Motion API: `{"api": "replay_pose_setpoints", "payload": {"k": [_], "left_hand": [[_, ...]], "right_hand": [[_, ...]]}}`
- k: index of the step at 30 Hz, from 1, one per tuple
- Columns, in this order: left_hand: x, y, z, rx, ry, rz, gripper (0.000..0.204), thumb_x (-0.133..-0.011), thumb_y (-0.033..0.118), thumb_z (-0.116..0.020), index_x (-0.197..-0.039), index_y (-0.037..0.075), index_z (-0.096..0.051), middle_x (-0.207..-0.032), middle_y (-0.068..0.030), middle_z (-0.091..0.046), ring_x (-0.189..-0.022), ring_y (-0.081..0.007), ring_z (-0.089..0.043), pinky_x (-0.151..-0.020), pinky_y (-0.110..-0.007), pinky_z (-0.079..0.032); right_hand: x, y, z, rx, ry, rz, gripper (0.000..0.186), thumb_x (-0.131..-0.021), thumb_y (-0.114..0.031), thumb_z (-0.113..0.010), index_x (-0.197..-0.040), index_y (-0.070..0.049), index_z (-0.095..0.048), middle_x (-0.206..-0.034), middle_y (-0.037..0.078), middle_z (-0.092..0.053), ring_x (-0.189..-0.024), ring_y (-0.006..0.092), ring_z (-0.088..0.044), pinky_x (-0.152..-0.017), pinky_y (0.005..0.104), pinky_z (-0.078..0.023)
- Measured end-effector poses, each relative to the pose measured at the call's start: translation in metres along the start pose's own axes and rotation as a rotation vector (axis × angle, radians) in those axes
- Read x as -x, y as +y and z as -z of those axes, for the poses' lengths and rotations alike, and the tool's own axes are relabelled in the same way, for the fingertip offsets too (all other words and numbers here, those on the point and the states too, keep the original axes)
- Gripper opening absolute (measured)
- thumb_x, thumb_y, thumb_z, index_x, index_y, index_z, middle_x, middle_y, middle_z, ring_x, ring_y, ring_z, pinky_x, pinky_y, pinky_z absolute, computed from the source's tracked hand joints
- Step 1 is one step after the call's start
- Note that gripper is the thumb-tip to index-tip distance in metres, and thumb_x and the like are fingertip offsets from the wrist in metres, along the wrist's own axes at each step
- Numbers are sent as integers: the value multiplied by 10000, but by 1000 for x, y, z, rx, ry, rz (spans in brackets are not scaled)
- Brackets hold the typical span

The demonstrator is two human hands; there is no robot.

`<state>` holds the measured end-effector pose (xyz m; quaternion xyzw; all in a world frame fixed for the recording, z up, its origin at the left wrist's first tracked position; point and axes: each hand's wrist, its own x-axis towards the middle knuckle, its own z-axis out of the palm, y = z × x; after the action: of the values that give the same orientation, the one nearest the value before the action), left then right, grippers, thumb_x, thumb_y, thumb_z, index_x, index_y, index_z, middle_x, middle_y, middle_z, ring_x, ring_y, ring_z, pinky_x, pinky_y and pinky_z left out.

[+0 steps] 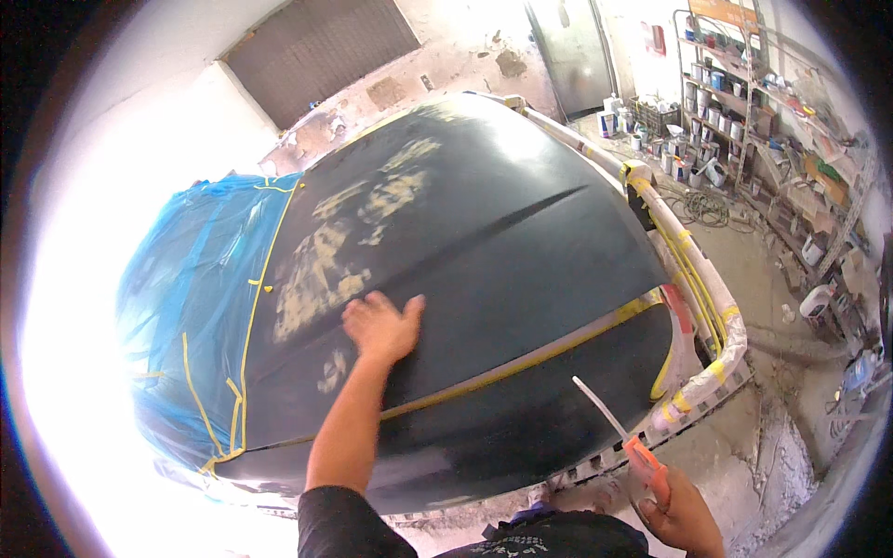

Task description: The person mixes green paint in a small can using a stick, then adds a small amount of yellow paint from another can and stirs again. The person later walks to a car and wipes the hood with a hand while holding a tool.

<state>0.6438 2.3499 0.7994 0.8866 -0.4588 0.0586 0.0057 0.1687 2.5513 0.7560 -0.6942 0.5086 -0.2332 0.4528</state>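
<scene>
A dark car hood with sanded tan patches spreads out before me. My left hand lies flat on its near part, beside the tan patches, fingers spread and holding nothing. Off the hood's near right side, my right hand is wrapped round an orange-handled tool with a long, thin pale strip. That strip points up and left, over the dark fender in this view; whether it touches is unclear. Yellow tape runs along the seam between hood and fender.
Blue plastic sheeting edged with yellow tape covers the windshield area at left. A wrapped bumper bar rounds the car's front. Shelves of cans stand at far right, with a coiled cable on the floor nearby.
</scene>
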Motion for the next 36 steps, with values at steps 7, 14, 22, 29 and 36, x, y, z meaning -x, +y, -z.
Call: {"api": "replay_pose_setpoints", "payload": {"k": [7, 14, 22, 29, 36], "left_hand": [[11, 217, -6, 105, -29, -408, 986, -928, 698, -353, -1519, -73, -184, -1561, -365, -106, -1464, -513, -56, -1184, -557, -44], [25, 283, 2, 118, -103, -898, 850, -975, 620, -307, -1534, -13, -210, -1618, -197, -146, -1511, -330, -87, -1218, -438, -84], [44, -25, 0, 180, 237, -716, 689, -904, 451, -572, -1377, -37, -462, -1483, -238, -406, -1395, -381, -351, -1141, -459, -280], [37, -185, -6, 33, 220, 176, 735, -951, 521, -482, -1358, -89, -436, -1471, -276, -398, -1378, -417, -352, -1154, -499, -251], [27, 63, -7, 224, 185, -615, 731, -877, 510, -598, -1227, -127, -519, -1390, -313, -455, -1360, -407, -374, -1136, -463, -291]], "right_hand": [[24, 8, 17, -22, 87, -141, 508, -806, -81, -673, -1285, -45, -510, -1100, 226, -583, -1054, 446, -566, -910, 458, -466], [35, -22, 13, -41, 147, -228, 514, -806, -63, -650, -1301, -47, -512, -1096, 217, -588, -1075, 428, -556, -924, 451, -456], [20, -16, -12, 35, 5, 106, 543, -824, -103, -645, -1339, -23, -493, -1183, 222, -563, -1100, 391, -552, -961, 435, -439], [22, -13, -26, 7, -72, -88, 520, -857, -173, -681, -1312, -6, -495, -1186, 239, -554, -1108, 427, -544, -948, 454, -448], [35, -9, -25, -29, 77, -93, 489, -847, -125, -666, -1302, -33, -515, -1156, 226, -576, -1132, 423, -550, -938, 454, -454]]}}
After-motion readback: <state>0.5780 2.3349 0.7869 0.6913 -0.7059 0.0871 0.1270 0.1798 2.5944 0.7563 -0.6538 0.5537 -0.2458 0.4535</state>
